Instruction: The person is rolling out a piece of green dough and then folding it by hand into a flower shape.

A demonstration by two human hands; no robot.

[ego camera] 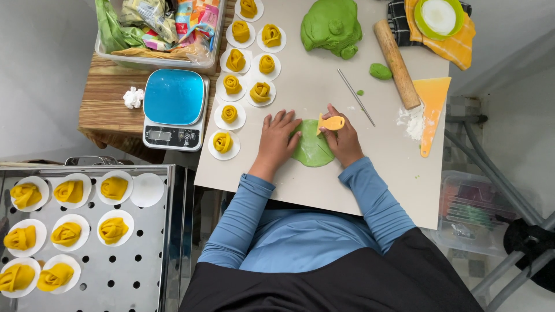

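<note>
The flat dough disc (312,151) lies near the front edge of the board (370,185); the left hand (278,140) rests on its left side, the right hand (345,140) on its right, holding a small cutter (331,122); the dough lump (332,25) sits at the far edge; the rolling pin (396,63) lies toward the right edge; rose buns (250,69) line the left edge; the scale (175,108) stands left of the board; the perforated tray (115,271) lies further left, nearer the person.

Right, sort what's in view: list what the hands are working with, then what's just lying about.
In use:
left hand, pressing the flat round green dough sheet
right hand, holding the small yellow plastic cutter

Lying about:
wooden rolling pin
blue-topped kitchen scale
big green dough lump
thin metal rod
</note>
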